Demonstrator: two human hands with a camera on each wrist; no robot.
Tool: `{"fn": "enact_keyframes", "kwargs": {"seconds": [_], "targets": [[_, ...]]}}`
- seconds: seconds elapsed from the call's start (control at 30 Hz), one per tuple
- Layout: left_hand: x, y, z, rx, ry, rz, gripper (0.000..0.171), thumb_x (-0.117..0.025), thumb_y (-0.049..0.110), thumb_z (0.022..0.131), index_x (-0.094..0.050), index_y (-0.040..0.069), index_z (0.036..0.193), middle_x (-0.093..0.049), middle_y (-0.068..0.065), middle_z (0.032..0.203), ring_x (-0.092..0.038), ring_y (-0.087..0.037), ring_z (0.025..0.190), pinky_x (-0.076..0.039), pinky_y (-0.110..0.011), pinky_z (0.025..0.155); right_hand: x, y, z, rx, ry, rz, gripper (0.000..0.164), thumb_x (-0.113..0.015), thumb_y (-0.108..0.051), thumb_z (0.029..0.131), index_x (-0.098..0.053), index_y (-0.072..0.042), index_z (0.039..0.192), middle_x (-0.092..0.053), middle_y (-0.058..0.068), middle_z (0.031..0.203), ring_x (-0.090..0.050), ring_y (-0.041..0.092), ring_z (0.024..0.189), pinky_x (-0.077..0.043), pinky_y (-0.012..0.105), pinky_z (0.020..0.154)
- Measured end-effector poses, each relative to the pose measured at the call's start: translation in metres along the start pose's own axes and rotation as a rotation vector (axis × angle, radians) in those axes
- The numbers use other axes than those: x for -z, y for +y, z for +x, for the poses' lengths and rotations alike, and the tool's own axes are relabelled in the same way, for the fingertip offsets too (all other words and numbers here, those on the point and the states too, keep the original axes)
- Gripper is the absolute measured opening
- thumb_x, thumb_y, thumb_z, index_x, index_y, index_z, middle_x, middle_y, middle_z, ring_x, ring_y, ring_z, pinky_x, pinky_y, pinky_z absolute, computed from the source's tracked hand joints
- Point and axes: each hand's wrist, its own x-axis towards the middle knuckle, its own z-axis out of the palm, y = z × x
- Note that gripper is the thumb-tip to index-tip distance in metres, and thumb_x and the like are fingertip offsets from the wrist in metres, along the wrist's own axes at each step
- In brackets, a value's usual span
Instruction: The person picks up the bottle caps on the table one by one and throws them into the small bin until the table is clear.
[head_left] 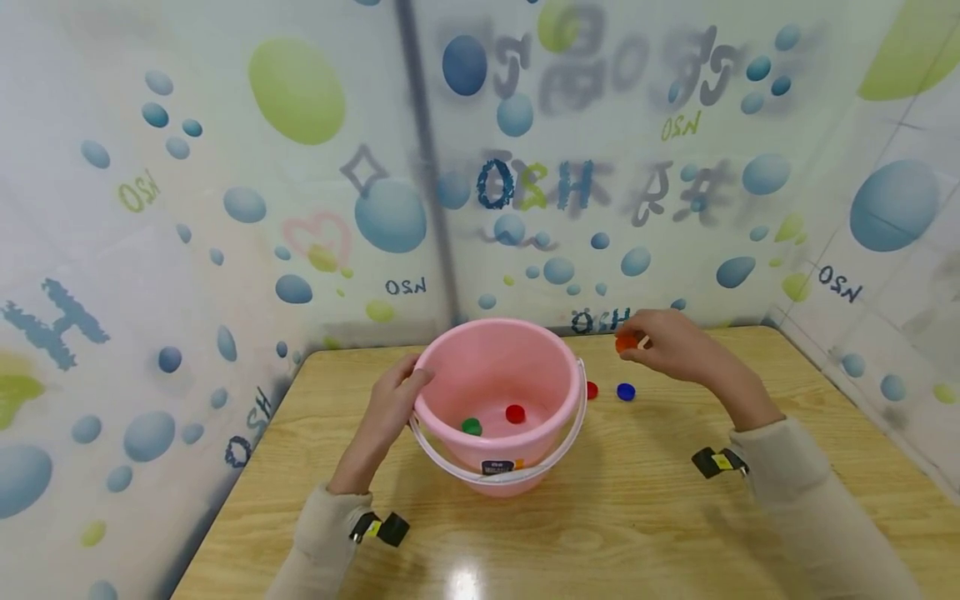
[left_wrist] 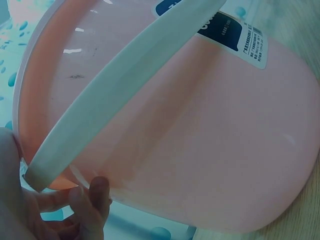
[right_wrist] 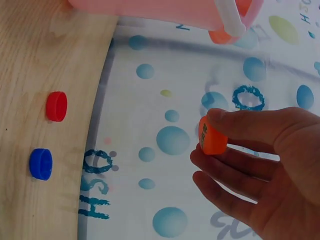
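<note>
A pink bucket (head_left: 495, 350) stands on the wooden table, its white handle (head_left: 517, 477) hanging down at the front. My left hand (head_left: 392, 398) grips the bucket's rim at its left side, thumb on top and fingers below the rim. Inside the bucket lie a green bottle cap (head_left: 472, 427) and a red bottle cap (head_left: 515, 413). Right of the bucket, my right hand (head_left: 667, 343) pinches an orange bottle cap (right_wrist: 213, 136) between thumb and fingers, above the table. Below it on the table are a blue bottle cap (right_wrist: 41, 164) and another red bottle cap (right_wrist: 57, 106).
The wooden table (head_left: 637, 517) meets a patterned curtain (head_left: 360, 125) at its back edge. More curtain (head_left: 885, 350) closes off the right side, and another stretch hangs on the left. A dark label (left_wrist: 225, 32) is stuck on the bucket's front.
</note>
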Motion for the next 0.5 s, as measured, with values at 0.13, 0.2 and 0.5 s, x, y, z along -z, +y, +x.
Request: {"fn": "enact_keyframes", "kwargs": {"seconds": [0.13, 0.2, 0.5], "targets": [[0.001, 0.0, -0.001, 0.002, 0.001, -0.001, 0.038, -0.051, 0.04, 0.104, -0.064, 0.022, 0.134, -0.067, -0.014, 0.122, -0.068, -0.025, 0.077, -0.057, -0.032, 0.059, 0.002, -0.007, 0.007, 0.043, 0.008, -0.028, 0.023, -0.078, -0.013, 0.09, -0.075, -0.002, 0.11, -0.071, 0.007, 0.097, -0.067, 0.021, 0.087, -0.061, 0.039, 0.077], [0.001, 0.0, -0.001, 0.008, 0.002, 0.001, 0.039, -0.051, 0.04, 0.104, -0.064, 0.022, 0.135, -0.067, -0.014, 0.122, -0.068, -0.023, 0.075, -0.057, -0.032, 0.059, 0.004, -0.009, 0.009, 0.068, 0.013, -0.034, 0.022, -0.078, -0.013, 0.09, -0.075, -0.003, 0.11, -0.071, 0.006, 0.097, -0.066, 0.02, 0.086, -0.06, 0.038, 0.075], [0.0, 0.0, 0.0, 0.023, -0.003, 0.001, 0.04, -0.05, 0.042, 0.103, -0.064, 0.022, 0.135, -0.066, -0.013, 0.123, -0.066, -0.02, 0.072, -0.057, -0.033, 0.059, 0.012, -0.015, 0.015, 0.165, 0.014, 0.019, 0.023, -0.077, -0.01, 0.091, -0.074, -0.005, 0.112, -0.07, 0.005, 0.102, -0.067, 0.018, 0.088, -0.062, 0.038, 0.076]]}}
